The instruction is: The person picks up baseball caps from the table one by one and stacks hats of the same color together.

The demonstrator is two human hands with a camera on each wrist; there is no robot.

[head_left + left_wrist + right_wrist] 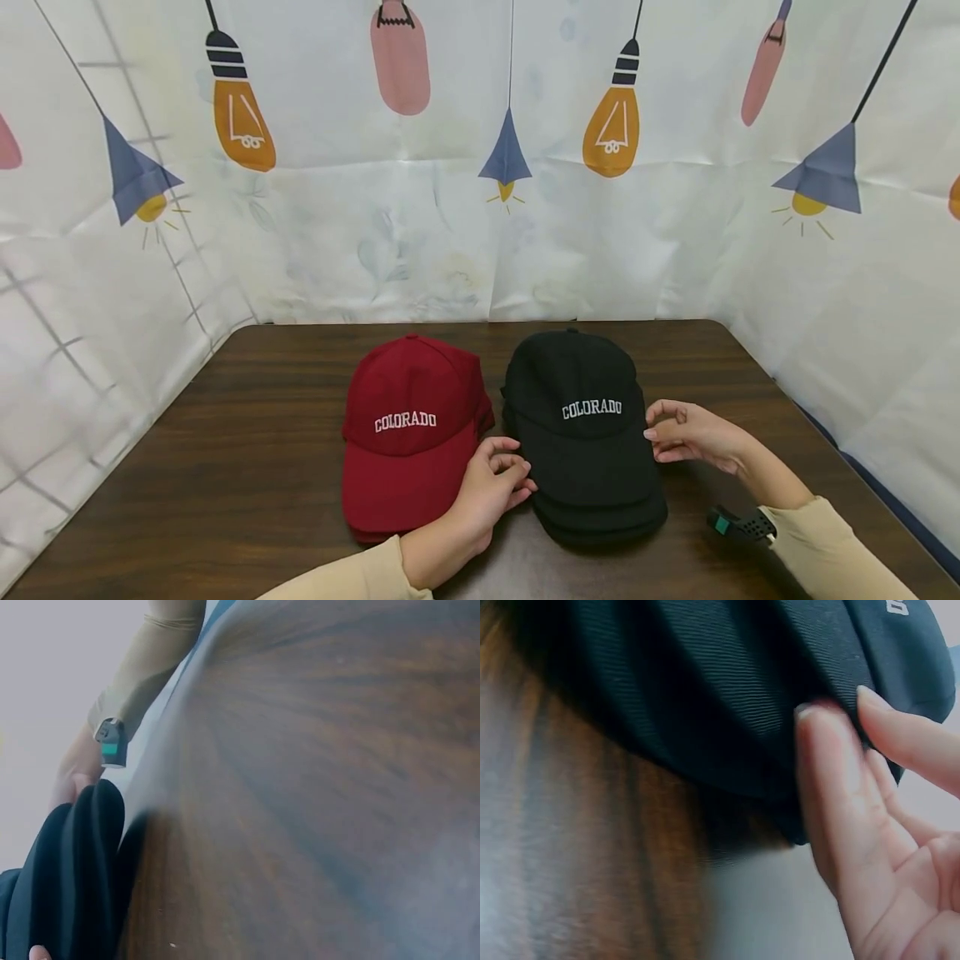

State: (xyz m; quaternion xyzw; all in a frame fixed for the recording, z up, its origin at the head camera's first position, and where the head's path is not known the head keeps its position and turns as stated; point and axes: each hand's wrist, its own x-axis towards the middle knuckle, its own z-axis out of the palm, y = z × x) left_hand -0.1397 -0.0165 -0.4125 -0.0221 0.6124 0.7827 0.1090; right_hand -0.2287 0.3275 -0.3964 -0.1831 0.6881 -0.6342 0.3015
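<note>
A stack of several black caps [585, 467] lies on the table, brims toward me, with white "COLORADO" lettering on the top one. At its left side my left hand [491, 483] has its loosely bent fingertips right at the brim edge. On the opposite side my right hand [690, 433] has its fingers at the edge of the top cap. In the right wrist view, the fingers [832, 765] lie against the layered brims [727, 682], curled around none of them. Only one fingertip [40, 952] of the left hand shows in the left wrist view.
Left of the black stack lies a stack of red caps [408, 400], lettered alike, partly behind my left forearm. The dark wooden table [247, 433] meets a patterned cloth backdrop [450, 233] at the back and sides. A black band with a green mark [738, 525] is on my right wrist.
</note>
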